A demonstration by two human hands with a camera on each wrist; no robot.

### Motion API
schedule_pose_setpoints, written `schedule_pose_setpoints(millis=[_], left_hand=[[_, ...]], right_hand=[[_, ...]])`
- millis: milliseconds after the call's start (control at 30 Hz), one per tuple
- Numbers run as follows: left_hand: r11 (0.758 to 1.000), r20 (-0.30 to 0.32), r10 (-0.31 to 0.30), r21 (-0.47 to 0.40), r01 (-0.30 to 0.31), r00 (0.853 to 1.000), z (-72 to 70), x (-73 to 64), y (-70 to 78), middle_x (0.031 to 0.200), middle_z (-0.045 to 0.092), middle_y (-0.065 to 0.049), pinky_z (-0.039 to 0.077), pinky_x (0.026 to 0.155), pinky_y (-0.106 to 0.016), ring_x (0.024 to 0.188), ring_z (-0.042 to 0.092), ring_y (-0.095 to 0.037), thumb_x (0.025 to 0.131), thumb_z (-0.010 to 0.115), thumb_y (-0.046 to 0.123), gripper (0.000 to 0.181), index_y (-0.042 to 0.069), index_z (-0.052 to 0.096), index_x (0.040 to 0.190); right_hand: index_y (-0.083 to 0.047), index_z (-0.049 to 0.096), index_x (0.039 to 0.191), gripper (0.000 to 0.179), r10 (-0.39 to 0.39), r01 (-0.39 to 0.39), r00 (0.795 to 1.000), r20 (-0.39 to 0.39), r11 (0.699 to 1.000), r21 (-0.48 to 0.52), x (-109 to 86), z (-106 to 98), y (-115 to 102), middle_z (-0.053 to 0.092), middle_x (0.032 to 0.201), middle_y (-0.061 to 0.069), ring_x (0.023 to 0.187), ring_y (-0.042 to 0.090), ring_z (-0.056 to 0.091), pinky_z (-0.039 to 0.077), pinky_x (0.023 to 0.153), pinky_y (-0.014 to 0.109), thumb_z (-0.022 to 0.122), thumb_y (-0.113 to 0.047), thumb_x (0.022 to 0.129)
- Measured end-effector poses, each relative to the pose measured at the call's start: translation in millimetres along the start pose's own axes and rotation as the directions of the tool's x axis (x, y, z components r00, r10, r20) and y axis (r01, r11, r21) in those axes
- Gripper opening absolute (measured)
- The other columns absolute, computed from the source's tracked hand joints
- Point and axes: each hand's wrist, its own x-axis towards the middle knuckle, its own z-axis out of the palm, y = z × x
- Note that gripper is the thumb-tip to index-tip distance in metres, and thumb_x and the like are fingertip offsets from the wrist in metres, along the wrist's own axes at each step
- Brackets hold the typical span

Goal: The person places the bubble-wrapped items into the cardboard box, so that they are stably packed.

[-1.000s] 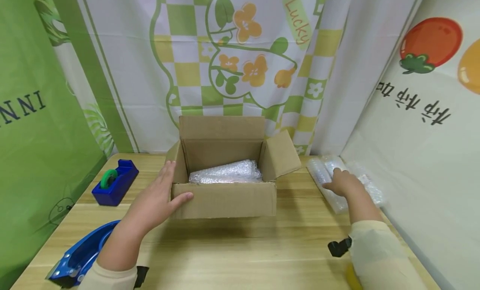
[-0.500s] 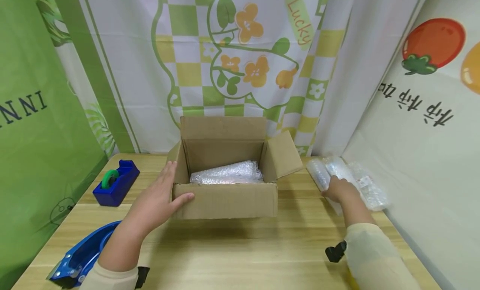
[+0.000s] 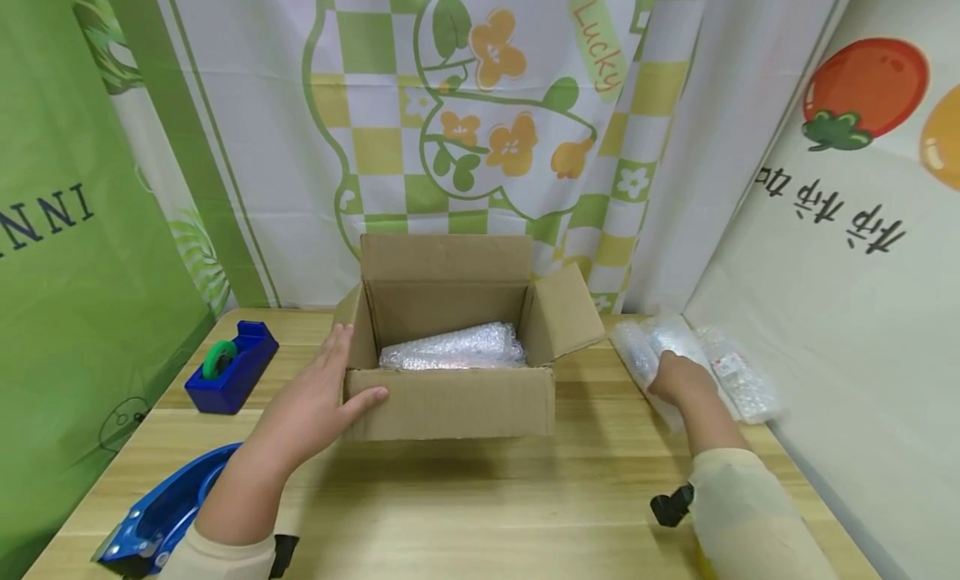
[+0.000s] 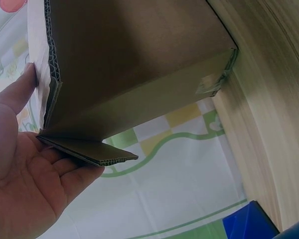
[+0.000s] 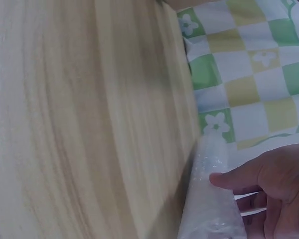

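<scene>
1. A clear bubble-wrap bundle (image 3: 648, 359) is seen at the right rear of the pale wooden surface (image 3: 480, 497), just beside the white banner wall; more wrapped bundles (image 3: 738, 376) lie touching it on its far side.
2. Its long axis runs from the back wall toward the near right edge, slanting slightly away from the open brown cardboard box (image 3: 450, 397).
3. The right hand (image 3: 678, 380) is laid on the bundle's near part; in the right-wrist view the thumb (image 5: 234, 179) is pressed on the wrap with fingers curled behind it, so a grip appears to be closing round it.
4. The bundle lies to the right of the box, apart from it, with the box's right flap (image 3: 562, 309) leaning out toward it.
5. The left hand (image 3: 318, 405) is spread flat against the box's near-left corner, thumb on the front wall, and is well apart from the bundle.
6. One silvery bubble-wrap roll (image 3: 450, 347) already lies crosswise inside the box.
</scene>
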Motion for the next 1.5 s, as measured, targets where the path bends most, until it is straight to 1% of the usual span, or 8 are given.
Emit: schedule_pose_setpoints(millis=[167, 467, 667, 867, 1100, 1300, 1400, 1500], left_hand=[[1.000, -0.002, 0.000, 0.008, 0.000, 1.000, -1.3, 0.5, -0.1, 0.165, -0.001, -0.018, 0.027, 0.112, -0.062, 0.149, 0.013, -0.042, 0.091, 0.045, 0.071, 0.105, 0.008, -0.006, 0.158], [1.000, 0.010, -0.007, 0.007, 0.007, 1.000, -0.6, -1.4, 0.8, 0.164, 0.000, -0.020, 0.027, 0.113, -0.062, 0.149, 0.014, -0.043, 0.092, 0.048, 0.068, 0.105, 0.007, -0.005, 0.158], [1.000, 0.007, -0.009, -0.004, 0.009, 1.000, -0.9, -2.3, 0.6, 0.164, -0.001, -0.019, 0.025, 0.114, -0.061, 0.149, 0.014, -0.042, 0.092, 0.048, 0.068, 0.105, 0.008, -0.006, 0.158], [1.000, 0.010, -0.007, -0.003, 0.007, 1.000, -0.9, -1.2, -0.6, 0.165, -0.001, -0.018, 0.025, 0.114, -0.062, 0.149, 0.012, -0.041, 0.091, 0.047, 0.070, 0.105, 0.008, -0.006, 0.158], [1.000, 0.004, -0.003, 0.001, 0.003, 1.000, -0.8, -0.3, -1.1, 0.165, -0.002, -0.018, 0.024, 0.115, -0.061, 0.149, 0.012, -0.041, 0.091, 0.045, 0.071, 0.105, 0.009, -0.006, 0.158], [1.000, 0.003, -0.001, 0.000, 0.001, 1.000, -0.8, 0.5, -0.4, 0.165, -0.001, -0.018, 0.023, 0.115, -0.061, 0.150, 0.012, -0.041, 0.091, 0.046, 0.070, 0.105, 0.008, -0.005, 0.158], [1.000, 0.001, -0.003, 0.000, 0.003, 1.000, -0.6, 0.7, -0.1, 0.165, -0.001, -0.018, 0.023, 0.115, -0.061, 0.149, 0.012, -0.041, 0.091, 0.047, 0.070, 0.105, 0.008, -0.005, 0.158], [1.000, -0.001, -0.004, 0.002, 0.004, 1.000, -0.1, 0.8, 0.0, 0.165, 0.000, -0.018, 0.023, 0.115, -0.061, 0.149, 0.013, -0.041, 0.091, 0.048, 0.069, 0.105, 0.008, -0.005, 0.158]], right_hand=[[0.007, 0.060, 0.104, 0.036, -0.043, 0.044, 0.999, -0.030, 0.999, 0.012, -3.3, -11.5, -2.8, 0.065, 0.100, 0.027, 0.090, 0.045, 0.062, 0.051, 0.076, 0.058, 0.070, -0.020, 0.083], [0.009, 0.052, 0.129, 0.050, -0.066, 0.069, 0.996, -0.057, 0.996, 0.052, -18.7, -42.8, -16.8, 0.055, 0.129, 0.035, 0.112, 0.056, 0.053, 0.046, 0.088, 0.064, 0.062, -0.025, 0.094], [0.008, 0.050, 0.132, 0.051, -0.096, 0.105, 0.986, -0.137, 0.993, 0.061, -33.0, -67.3, -31.5, 0.054, 0.130, 0.034, 0.115, 0.055, 0.052, 0.044, 0.091, 0.065, 0.060, -0.028, 0.097], [0.007, 0.050, 0.133, 0.050, -0.121, 0.145, 0.956, -0.266, 0.987, 0.070, -47.5, -84.4, -50.1, 0.053, 0.131, 0.034, 0.115, 0.055, 0.052, 0.042, 0.091, 0.066, 0.059, -0.027, 0.097], [0.003, 0.049, 0.137, 0.048, -0.153, 0.192, 0.918, -0.365, 0.979, 0.072, -65.4, -102.8, -77.9, 0.051, 0.137, 0.030, 0.121, 0.053, 0.049, 0.038, 0.097, 0.068, 0.056, -0.027, 0.100], [-0.003, 0.051, 0.138, 0.046, -0.192, 0.238, 0.880, -0.434, 0.970, 0.052, -80.6, -113.0, -102.2, 0.051, 0.140, 0.026, 0.125, 0.047, 0.048, 0.040, 0.095, 0.067, 0.056, -0.027, 0.100], [-0.004, 0.053, 0.138, 0.044, -0.220, 0.270, 0.852, -0.476, 0.962, 0.038, -85.7, -114.9, -112.6, 0.053, 0.138, 0.024, 0.124, 0.045, 0.050, 0.042, 0.092, 0.066, 0.058, -0.027, 0.100], [-0.006, 0.056, 0.135, 0.042, -0.258, 0.311, 0.806, -0.533, 0.950, 0.011, -90.2, -113.3, -122.4, 0.056, 0.135, 0.021, 0.119, 0.043, 0.055, 0.046, 0.085, 0.063, 0.061, -0.025, 0.098]])
